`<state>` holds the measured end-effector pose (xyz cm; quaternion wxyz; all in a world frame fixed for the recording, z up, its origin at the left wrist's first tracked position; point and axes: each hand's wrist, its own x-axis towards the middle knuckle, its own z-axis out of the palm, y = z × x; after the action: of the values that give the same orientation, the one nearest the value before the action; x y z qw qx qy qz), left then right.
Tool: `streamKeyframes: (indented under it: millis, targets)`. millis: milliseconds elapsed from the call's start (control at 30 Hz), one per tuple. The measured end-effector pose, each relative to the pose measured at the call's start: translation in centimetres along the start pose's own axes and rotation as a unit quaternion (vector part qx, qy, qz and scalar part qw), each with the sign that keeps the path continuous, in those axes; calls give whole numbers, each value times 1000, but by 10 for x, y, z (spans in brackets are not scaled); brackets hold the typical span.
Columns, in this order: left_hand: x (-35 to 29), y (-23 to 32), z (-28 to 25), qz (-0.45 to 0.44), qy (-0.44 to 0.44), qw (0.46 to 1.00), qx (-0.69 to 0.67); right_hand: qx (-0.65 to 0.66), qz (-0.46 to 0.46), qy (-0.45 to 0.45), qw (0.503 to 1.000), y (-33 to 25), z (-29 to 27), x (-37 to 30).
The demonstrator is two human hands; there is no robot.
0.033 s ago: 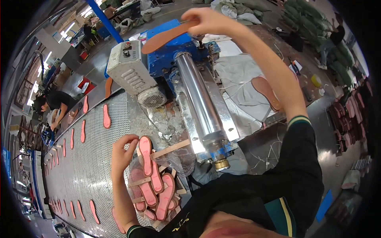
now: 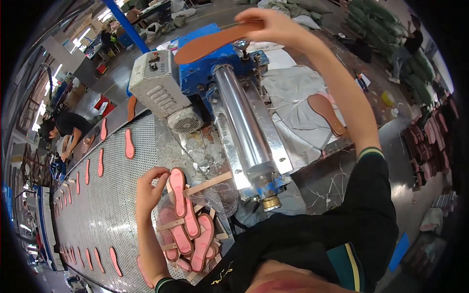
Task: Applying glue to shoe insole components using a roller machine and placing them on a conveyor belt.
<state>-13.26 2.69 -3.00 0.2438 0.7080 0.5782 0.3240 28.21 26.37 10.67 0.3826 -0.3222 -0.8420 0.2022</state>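
Brown insole [image 2: 210, 46], one — gripped by its end in the right hand [image 2: 273, 27], above the blue roller machine [image 2: 207, 66].
Probably light, thin and bendable, hardly fragile; best taken by the edges at one end. Left hand [image 2: 150, 188]: fingertips at the tip of a pink-faced insole [image 2: 179, 195] on the heap [image 2: 201, 244] — whether pinching, I cannot tell. Surface: mesh conveyor belt [image 2: 117, 195], bearing loose pink insoles [image 2: 129, 144]. Room: workshop, blue post [image 2: 126, 24], green sacks [image 2: 376, 29], co-worker [image 2: 71, 122] at far left.
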Motion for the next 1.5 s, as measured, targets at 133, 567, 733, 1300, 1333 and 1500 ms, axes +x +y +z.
streamKeyframes:
  millis: [133,567,733,1300,1333,1500]
  targets:
    - [-1,-13,4,-27,-3,999,-34,98,29,71,992,20,-64,-135]
    - [107,79,56,174,-206,963,-7,236,80,10,968,16,38,-200]
    - [97,67,50,211,-153,963,64,117,222,158,955,50,84,-278]
    - [34,-30,-24,-1,-119,991,-54,169,417,-40,892,207,335,-598]
    - [10,-50,-38,-32,-106,989,-97,167,440,-58,880,225,350,-605]
    - [-79,-140,-60,-306,139,838,-430,227,460,-79,855,244,358,-618]
